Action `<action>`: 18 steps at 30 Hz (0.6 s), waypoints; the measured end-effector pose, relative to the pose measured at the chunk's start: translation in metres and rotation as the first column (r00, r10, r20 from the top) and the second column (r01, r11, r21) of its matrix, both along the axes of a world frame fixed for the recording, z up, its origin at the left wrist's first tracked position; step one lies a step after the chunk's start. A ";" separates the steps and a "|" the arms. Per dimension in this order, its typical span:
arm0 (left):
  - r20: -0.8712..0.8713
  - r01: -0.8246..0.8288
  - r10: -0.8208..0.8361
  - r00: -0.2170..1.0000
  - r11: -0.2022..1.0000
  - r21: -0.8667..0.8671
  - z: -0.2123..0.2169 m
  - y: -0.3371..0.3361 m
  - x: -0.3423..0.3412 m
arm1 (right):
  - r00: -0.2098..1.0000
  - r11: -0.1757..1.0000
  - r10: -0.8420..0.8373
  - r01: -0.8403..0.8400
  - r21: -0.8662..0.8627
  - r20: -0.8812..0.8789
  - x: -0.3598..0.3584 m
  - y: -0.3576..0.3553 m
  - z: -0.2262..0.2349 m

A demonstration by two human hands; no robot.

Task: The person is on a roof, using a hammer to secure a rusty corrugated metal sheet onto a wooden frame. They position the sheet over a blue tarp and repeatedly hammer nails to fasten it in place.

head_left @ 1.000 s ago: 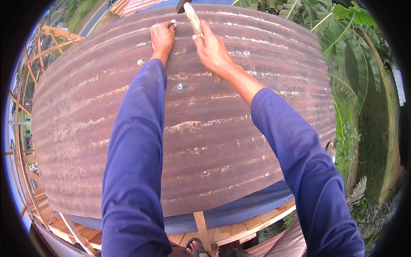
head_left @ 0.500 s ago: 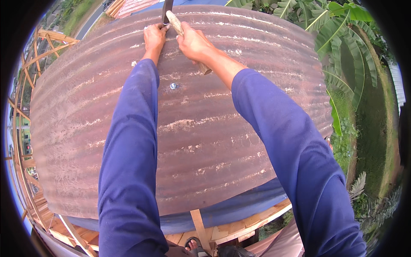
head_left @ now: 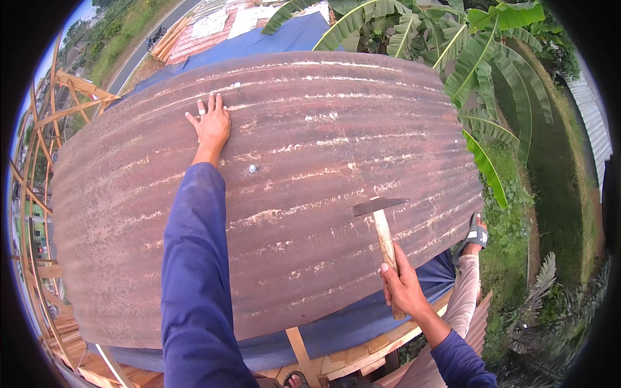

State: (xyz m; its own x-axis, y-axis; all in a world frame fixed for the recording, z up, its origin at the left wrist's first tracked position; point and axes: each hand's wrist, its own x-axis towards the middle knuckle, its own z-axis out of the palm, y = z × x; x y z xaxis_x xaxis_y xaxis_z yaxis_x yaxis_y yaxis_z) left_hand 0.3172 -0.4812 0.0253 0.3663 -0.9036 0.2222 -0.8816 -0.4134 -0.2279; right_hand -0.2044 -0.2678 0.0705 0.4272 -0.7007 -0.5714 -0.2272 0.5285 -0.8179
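My left hand (head_left: 209, 124) lies flat, fingers spread, on a rusty corrugated roof sheet (head_left: 310, 194) near its far edge. A nail head (head_left: 237, 85) stands in the sheet just beyond my fingertips. Another nail with a washer (head_left: 252, 169) sits in the sheet to the right of my left wrist. My right hand (head_left: 404, 288) is drawn back low at the right and grips the wooden handle of a hammer (head_left: 383, 226). The hammer's metal head points left above the sheet and touches nothing.
Blue tarp (head_left: 362, 323) and wooden framing (head_left: 304, 355) show under the sheet's near edge. My right leg and sandalled foot (head_left: 475, 236) rest past the sheet's right edge. Wooden roof trusses (head_left: 39, 194) run along the left. Banana plants (head_left: 466, 58) and grass lie far below at right.
My right hand has pulled the hammer back from the far edge of the sheet to the lower right. My left hand has let go of the nail and now lies flat.
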 end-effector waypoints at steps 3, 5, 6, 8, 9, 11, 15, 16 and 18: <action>0.109 -0.099 0.086 0.990 0.988 0.121 0.020 0.045 0.004 | 1.000 1.000 -0.006 0.005 -0.021 -0.029 0.010 0.014 -0.004; 0.072 -0.131 0.121 0.990 0.981 0.141 0.030 0.049 0.003 | 0.999 0.995 0.025 -0.029 -0.099 -0.045 0.039 -0.004 -0.009; 0.070 -0.134 0.123 0.990 0.976 0.170 0.030 0.047 -0.001 | 0.998 0.985 0.031 -0.040 -0.171 -0.053 0.056 -0.016 -0.011; 0.032 -0.123 0.120 0.992 0.977 0.172 0.022 0.048 0.003 | 0.999 0.950 0.040 -0.033 -0.311 0.016 0.095 -0.047 -0.011; 0.022 -0.117 0.115 0.993 0.979 0.166 0.025 0.047 0.008 | 0.994 0.926 0.044 -0.005 -0.377 0.096 0.119 -0.063 -0.006; 0.028 -0.139 0.137 0.990 0.974 0.180 0.026 0.046 0.008 | 0.993 0.940 0.027 0.014 -0.342 0.115 0.162 -0.097 0.013; -0.024 -0.157 0.164 0.986 0.972 0.173 0.030 0.042 -0.001 | 0.987 0.914 0.156 -0.135 -0.382 0.026 0.228 -0.168 0.035; -0.042 -0.160 0.169 0.985 0.973 0.169 0.029 0.045 -0.001 | 0.990 0.882 0.136 -0.109 -0.459 0.026 0.242 -0.176 0.038; -0.062 -0.164 0.176 0.982 0.973 0.164 0.027 0.047 -0.001 | 0.995 0.799 0.099 -0.060 -0.598 0.032 0.265 -0.187 0.042</action>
State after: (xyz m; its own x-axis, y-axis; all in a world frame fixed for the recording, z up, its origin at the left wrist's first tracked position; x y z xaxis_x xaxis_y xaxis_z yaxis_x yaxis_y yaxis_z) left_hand 0.3167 -0.4338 0.0522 0.5281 -0.8478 0.0482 -0.8185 -0.5233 -0.2371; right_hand 0.0605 -0.4548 0.1125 0.5154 -0.8566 -0.0249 -0.1886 -0.0851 -0.9784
